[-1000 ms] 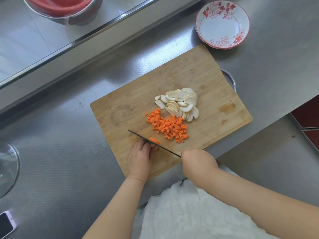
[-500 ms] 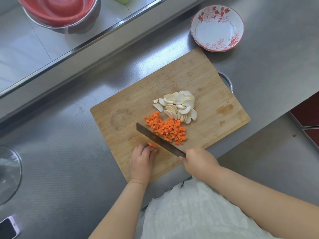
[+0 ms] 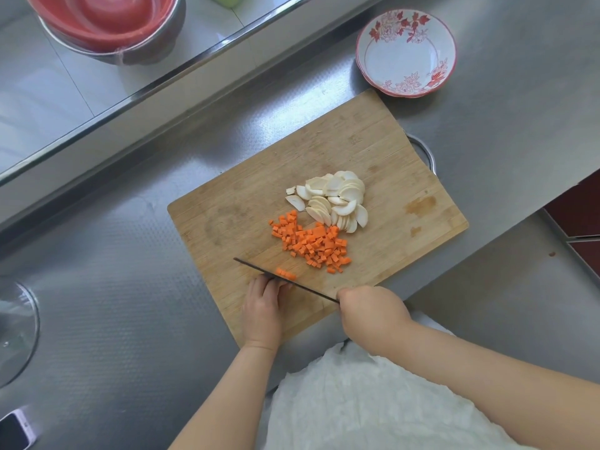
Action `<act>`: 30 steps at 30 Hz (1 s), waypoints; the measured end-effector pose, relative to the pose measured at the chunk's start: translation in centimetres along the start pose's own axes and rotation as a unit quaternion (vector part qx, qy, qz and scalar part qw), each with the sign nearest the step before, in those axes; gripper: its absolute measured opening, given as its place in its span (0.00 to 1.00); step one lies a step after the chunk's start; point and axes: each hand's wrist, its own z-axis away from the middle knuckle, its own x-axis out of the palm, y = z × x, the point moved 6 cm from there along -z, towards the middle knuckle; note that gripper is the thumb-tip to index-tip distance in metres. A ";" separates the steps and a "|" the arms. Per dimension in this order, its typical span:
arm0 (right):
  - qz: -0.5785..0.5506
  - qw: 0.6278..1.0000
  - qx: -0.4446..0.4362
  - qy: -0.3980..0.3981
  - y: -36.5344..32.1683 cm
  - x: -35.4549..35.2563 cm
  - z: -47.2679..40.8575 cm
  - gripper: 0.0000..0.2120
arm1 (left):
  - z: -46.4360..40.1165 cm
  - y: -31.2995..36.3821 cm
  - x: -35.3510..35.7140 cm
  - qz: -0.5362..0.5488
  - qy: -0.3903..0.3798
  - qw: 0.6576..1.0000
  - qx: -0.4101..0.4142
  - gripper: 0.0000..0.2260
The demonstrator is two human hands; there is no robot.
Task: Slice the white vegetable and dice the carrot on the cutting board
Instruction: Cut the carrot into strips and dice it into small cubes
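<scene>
Knife point(image 3: 285, 280): half a second ago its blade lay flat-faced over the carrot dice; now it stands edge-on against a short carrot strip point(image 3: 285, 274), gripped at the handle by the right hand point(image 3: 370, 315), while the left hand point(image 3: 263, 306) rests curled behind the blade, fingertips on the strip's near end. Surroundings: steel counter point(image 3: 487, 108), floral bowl point(image 3: 406, 53) beyond the cutting board point(image 3: 324, 151), red basin point(image 3: 107, 21), glass lid point(image 3: 16, 332), phone point(image 3: 13, 431). Board contents: heap of diced carrot point(image 3: 311, 243) mid-board, pile of white vegetable slices point(image 3: 334, 199) touching its far side.
</scene>
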 end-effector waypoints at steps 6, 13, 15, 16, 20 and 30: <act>0.003 0.997 0.048 -0.057 -0.5 -0.2 -0.6 0.07 | 0.0 -0.2 0.3 0.001 -0.004 1.000 -0.008 0.13; -0.082 0.991 0.084 -0.059 1.1 1.3 -2.2 0.07 | -0.3 -0.4 0.2 0.042 -0.031 0.998 -0.041 0.10; -0.156 0.981 0.100 -0.058 2.2 1.4 -2.7 0.11 | -0.3 -0.4 0.0 0.047 -0.040 0.997 -0.056 0.09; -0.183 0.976 0.099 -0.058 2.5 1.4 -2.8 0.13 | -0.2 -0.4 -0.1 0.049 -0.042 0.996 -0.057 0.09; -0.163 0.985 0.058 -0.016 2.3 1.4 -2.3 0.12 | 0.5 -0.4 -0.2 0.042 -0.051 0.997 -0.026 0.11; -0.002 1.000 -0.012 0.002 -0.1 1.0 -0.3 0.07 | 0.6 -0.4 -0.3 0.018 -0.042 0.998 -0.042 0.09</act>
